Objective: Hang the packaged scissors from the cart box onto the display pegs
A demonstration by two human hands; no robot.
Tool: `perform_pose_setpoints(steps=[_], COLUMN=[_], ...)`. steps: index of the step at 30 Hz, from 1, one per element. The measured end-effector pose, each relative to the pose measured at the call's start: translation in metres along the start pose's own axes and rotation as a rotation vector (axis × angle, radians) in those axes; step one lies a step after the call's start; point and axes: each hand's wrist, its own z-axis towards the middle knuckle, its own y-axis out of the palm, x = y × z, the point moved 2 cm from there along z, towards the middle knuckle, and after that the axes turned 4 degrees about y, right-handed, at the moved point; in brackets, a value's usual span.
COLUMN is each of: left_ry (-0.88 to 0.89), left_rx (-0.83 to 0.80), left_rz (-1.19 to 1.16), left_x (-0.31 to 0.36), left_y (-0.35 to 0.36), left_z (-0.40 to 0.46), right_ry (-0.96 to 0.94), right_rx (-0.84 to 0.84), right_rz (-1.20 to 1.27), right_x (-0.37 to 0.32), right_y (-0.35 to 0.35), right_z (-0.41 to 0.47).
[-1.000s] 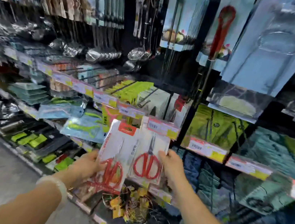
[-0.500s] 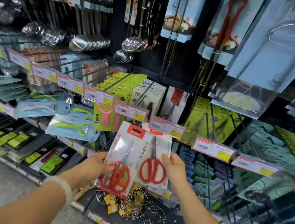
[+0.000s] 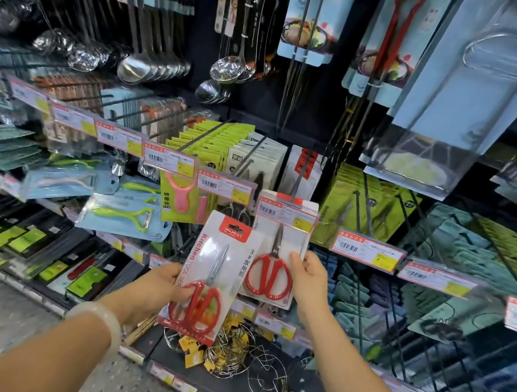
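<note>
Left hand [image 3: 161,285]: a carded pack of red-handled scissors [image 3: 209,283] is held at its lower left edge, thumb laid over the front near the handles; the grip is closed on this pack
Left pack: tilted, its red top tab leaning to the right, the word "Kitchen" printed in red down its left side; it is held in front of the shelving, below the row of price tags, not on any peg
Right hand [image 3: 307,277]: a second scissors pack [image 3: 275,258] is pinched at its right edge, thumb on the front beside the red handles; the grip is closed on it
Right pack: held roughly upright, its top tucked behind a price tag [image 3: 286,213] at the peg end; whether the hole is already on the peg cannot be told
Relation of packs: the left pack overlaps the lower left corner of the right one
Wrist: a pale bangle [image 3: 98,319] is worn on the left forearm
Above: ladles [image 3: 149,67] and skimmers are hung in rows
Left of the packs: a pink peeler [image 3: 180,198] on a yellow-green card and green peelers [image 3: 125,215] on blue cards are displayed
Bottom shelf: wire racks [image 3: 244,356] with yellow tags are piled below the hands
</note>
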Motion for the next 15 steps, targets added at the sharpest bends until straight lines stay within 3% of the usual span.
perform_pose_setpoints(steps=[7, 15], left_ry=[-0.01, -0.005], left_rx=[0.015, 0.014], left_rz=[0.001, 0.005], left_x=[0.002, -0.004], left_y=[0.007, 0.01], left_z=[-0.003, 0.0], right_ry=[0.134, 0.311], right_rx=[0.012, 0.05], right_rz=[0.069, -0.314], right_x=[0.011, 0.018], right_y=[0.006, 0.004], right_z=[0.007, 0.017])
